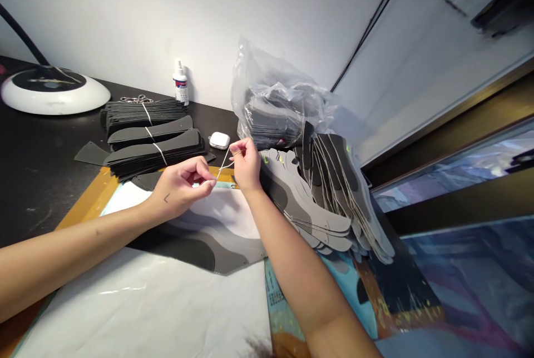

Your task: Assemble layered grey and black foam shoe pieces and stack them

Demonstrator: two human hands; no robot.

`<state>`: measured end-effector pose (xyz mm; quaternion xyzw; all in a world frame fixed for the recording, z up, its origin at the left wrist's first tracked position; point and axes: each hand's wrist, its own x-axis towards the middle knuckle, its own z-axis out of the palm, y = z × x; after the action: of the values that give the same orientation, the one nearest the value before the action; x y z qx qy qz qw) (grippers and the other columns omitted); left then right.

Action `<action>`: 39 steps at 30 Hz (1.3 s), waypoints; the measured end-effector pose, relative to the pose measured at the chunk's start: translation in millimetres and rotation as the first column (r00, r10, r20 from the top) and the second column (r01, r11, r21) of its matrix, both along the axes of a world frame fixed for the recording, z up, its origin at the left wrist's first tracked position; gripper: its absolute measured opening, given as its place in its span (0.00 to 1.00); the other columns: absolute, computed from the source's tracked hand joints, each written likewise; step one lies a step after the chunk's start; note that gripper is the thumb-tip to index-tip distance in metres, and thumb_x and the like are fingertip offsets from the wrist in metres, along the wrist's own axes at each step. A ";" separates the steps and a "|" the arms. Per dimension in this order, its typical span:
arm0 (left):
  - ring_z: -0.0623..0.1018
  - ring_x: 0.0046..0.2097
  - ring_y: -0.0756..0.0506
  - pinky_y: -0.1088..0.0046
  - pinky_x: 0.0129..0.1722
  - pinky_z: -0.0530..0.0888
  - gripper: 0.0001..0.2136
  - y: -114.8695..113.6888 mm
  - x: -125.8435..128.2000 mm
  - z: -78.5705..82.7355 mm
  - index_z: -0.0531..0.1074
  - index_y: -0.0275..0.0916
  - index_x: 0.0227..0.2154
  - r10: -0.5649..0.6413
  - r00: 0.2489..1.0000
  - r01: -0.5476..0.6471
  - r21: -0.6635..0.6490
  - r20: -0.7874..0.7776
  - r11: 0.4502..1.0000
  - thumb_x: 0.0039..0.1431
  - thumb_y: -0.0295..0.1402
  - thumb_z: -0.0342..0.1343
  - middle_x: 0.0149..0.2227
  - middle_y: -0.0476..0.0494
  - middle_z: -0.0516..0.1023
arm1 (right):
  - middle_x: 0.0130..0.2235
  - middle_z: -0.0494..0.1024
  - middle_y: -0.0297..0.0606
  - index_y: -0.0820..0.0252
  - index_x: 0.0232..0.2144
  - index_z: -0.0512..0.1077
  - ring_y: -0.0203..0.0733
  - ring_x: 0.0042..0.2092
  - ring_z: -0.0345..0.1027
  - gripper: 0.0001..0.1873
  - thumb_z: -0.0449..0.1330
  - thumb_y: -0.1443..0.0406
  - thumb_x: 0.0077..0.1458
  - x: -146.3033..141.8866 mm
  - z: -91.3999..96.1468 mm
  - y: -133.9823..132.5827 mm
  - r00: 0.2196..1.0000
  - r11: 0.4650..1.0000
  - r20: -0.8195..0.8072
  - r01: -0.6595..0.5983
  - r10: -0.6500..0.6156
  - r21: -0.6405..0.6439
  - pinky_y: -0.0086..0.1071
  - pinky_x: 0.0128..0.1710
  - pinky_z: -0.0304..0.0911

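A thin white string [223, 164] is stretched between my two hands, with a loose strand crossing it. My left hand [183, 187] pinches its lower end between thumb and index finger. Slightly higher and to the right, my right hand [247, 163] grips the upper end, fingers curled in. Below them a grey and black shoe upper piece [233, 255] lies on a white sheet [175, 308], partly hidden by my forearms. Just behind the hands is a small white case [219, 140].
Bundles of dark cut pieces [154, 152], tied with white string, lie at left. Grey shoe uppers [317, 202] are stacked at right, before a clear plastic bag [283, 97] of more pieces. A spray bottle [181, 84] and lamp base [54, 90] stand near the wall.
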<state>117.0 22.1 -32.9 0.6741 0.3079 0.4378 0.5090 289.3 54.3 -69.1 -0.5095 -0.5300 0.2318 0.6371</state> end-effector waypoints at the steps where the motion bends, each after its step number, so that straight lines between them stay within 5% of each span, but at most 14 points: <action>1: 0.66 0.27 0.50 0.73 0.25 0.63 0.10 -0.2 -0.4 -0.5 0.69 0.39 0.22 -0.020 1.000 0.020 0.016 0.008 1.000 0.47 0.35 0.65 0.25 0.48 0.66 | 0.30 0.67 0.31 0.54 0.29 0.63 0.36 0.32 0.62 0.16 0.59 0.52 0.61 0.3 -0.2 0.1 1.000 1.000 0.000 -0.001 0.001 0.006 0.30 0.34 0.65; 10: 0.67 0.27 0.50 0.72 0.26 0.62 0.09 -5.3 -2.0 -1.6 0.68 0.38 0.22 -0.106 0.994 0.104 0.091 0.020 0.990 0.50 0.31 0.64 0.26 0.48 0.68 | 0.30 0.66 0.30 0.54 0.29 0.62 0.35 0.32 0.63 0.16 0.61 0.53 0.60 0.7 3.2 -1.1 0.998 0.999 -0.059 -0.038 0.036 -0.031 0.28 0.34 0.66; 17: 0.73 0.30 0.48 0.72 0.33 0.70 0.11 9.4 -0.2 -9.6 0.71 0.38 0.27 0.146 0.986 -0.133 -0.157 0.074 0.979 0.50 0.38 0.66 0.27 0.48 0.73 | 0.32 0.72 0.32 0.56 0.29 0.68 0.34 0.32 0.65 0.14 0.61 0.54 0.60 -9.3 13.5 -13.9 0.990 0.987 0.045 -0.135 0.131 0.084 0.29 0.35 0.64; 21: 0.75 0.35 0.49 0.73 0.39 0.72 0.14 18.4 0.0 -13.5 0.73 0.35 0.31 0.194 0.969 -0.142 -0.295 0.152 0.945 0.49 0.39 0.69 0.32 0.47 0.77 | 0.33 0.76 0.33 0.57 0.28 0.72 0.35 0.33 0.67 0.15 0.63 0.53 0.59 -13.9 15.0 -18.1 0.975 0.981 0.128 -0.190 0.184 0.043 0.28 0.35 0.63; 31: 0.74 0.34 0.49 0.77 0.34 0.71 0.17 20.3 -1.0 -17.3 0.80 0.36 0.35 0.157 0.974 -0.094 -0.333 0.166 0.938 0.48 0.44 0.71 0.32 0.46 0.78 | 0.33 0.77 0.32 0.58 0.29 0.74 0.33 0.29 0.65 0.15 0.64 0.53 0.57 -14.7 13.0 -16.8 0.960 0.962 0.057 -0.273 0.273 -0.007 0.27 0.31 0.63; 39: 0.68 0.30 0.51 0.78 0.29 0.64 0.18 22.7 -3.3 -22.2 0.83 0.37 0.39 0.174 0.973 -0.120 -0.313 0.149 0.942 0.50 0.44 0.70 0.32 0.44 0.80 | 0.21 0.73 0.26 0.56 0.39 0.73 0.32 0.21 0.64 0.16 0.61 0.50 0.59 -14.7 8.4 -15.7 0.908 0.913 -0.135 -0.405 0.396 -0.049 0.25 0.21 0.62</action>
<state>113.6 44.8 -55.1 0.5225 0.3751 0.4797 0.5967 274.7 38.5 -60.7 -0.3987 -0.5742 0.4080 0.5873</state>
